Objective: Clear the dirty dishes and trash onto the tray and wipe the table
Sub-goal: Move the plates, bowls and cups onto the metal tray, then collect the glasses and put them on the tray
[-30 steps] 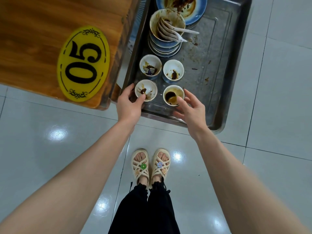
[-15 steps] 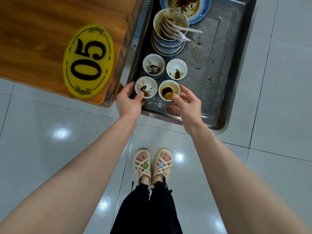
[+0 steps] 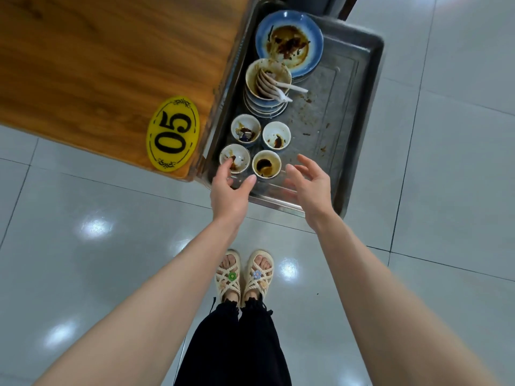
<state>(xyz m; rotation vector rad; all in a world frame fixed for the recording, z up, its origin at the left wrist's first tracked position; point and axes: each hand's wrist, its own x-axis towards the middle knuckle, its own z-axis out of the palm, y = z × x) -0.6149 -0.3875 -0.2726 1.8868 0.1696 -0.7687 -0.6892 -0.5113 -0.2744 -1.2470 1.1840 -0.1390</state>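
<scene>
Both hands open, empty: left hand [image 3: 230,188], right hand [image 3: 312,185] over tray [image 3: 359,112].

Bare forearms [image 3: 178,288]; black trousers [image 3: 237,346]; cream strappy sandals [image 3: 243,277], flower charms.

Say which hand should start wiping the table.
Left, probably. The left hand is empty, open and beside the table corner; the right hand, also empty, hangs over the tray, farther off. No cloth is in view.

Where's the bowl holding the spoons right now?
Head view: the bowl with spoons tops a bowl stack on the tray, between the blue plate and four small cups, beside the table edge.
</scene>
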